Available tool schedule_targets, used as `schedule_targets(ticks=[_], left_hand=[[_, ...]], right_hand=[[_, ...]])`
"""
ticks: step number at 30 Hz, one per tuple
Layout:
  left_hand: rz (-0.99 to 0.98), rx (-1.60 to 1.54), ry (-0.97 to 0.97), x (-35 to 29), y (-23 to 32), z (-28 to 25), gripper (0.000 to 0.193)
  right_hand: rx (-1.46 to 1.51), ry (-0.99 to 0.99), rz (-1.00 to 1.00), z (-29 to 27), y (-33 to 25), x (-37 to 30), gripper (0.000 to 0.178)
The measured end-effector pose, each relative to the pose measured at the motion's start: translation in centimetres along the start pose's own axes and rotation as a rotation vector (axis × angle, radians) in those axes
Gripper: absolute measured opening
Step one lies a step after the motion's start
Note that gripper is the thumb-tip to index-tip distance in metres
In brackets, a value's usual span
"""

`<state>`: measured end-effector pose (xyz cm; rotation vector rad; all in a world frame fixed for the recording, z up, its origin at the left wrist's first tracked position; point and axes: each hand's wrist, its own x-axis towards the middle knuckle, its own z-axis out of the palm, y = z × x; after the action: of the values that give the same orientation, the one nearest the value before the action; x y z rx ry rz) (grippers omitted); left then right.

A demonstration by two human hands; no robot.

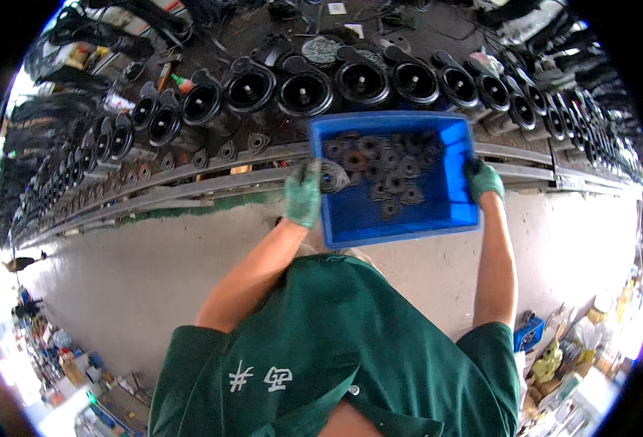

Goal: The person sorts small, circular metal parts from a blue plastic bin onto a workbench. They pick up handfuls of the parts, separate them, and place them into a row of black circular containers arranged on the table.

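A blue plastic bin (pixel 399 237) is in front of me, with several dark metal flange-like parts (pixel 396 182) lying loose in it. One part among them looks rusty brown (pixel 354 161). My right hand (pixel 484 182), in a green glove, is closed on the bin's right rim. At the left wall, my green-gloved left hand (pixel 304 195) is closed on a grey metal flange (pixel 332 177), round with pointed lugs, which overlaps the bin's left rim. The left fingertips are partly hidden.
Behind the bin runs a long row of black round housings (pixel 304 95) with central studs. Metal rails (pixel 263 175) run along the bench front, with several similar flanges (pixel 259 142) spaced on them. Below is a grey floor (pixel 154 269); boxes and bags (pixel 554 357) are piled at right.
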<state>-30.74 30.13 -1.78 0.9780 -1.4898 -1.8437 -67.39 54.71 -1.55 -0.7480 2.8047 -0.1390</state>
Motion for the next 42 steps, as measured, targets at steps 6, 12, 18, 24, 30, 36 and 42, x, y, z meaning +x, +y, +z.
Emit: schedule_targets(ticks=[6, 12, 18, 24, 30, 36, 42], left_hand=[[-0.140, -0.321, 0.063, 3.8, -4.3, 3.3, 0.037], [-0.049, 0.727, 0.298, 10.2, -8.9, -4.8, 0.040], [-0.102, 0.867, 0.211, 14.2, -9.2, -6.1, 0.047], [-0.032, 1.119, 0.145, 11.6, -5.6, -7.1, 0.031], [-0.067, 0.506, -0.312, 5.8, -2.5, 1.9, 0.063], [0.125, 0.666, -0.374, 2.9, -4.1, 11.7, 0.089], [-0.090, 0.648, -0.322, 2.3, -4.5, 20.9, 0.085]], right_hand=[[-0.063, -0.041, -0.012, -1.7, 8.7, 5.2, 0.055], [0.103, -0.128, 0.070, -2.8, 9.5, 5.9, 0.065], [0.066, -0.139, 0.156, -1.8, 11.2, 6.7, 0.072], [-0.057, -0.056, -0.035, -0.8, 13.1, 6.0, 0.052], [-0.064, -0.167, 0.075, -3.9, 8.6, 6.5, 0.052], [0.145, -0.120, 0.080, -4.1, 13.3, 6.9, 0.049], [0.239, -0.166, 0.064, -7.1, 21.2, 8.7, 0.047]])
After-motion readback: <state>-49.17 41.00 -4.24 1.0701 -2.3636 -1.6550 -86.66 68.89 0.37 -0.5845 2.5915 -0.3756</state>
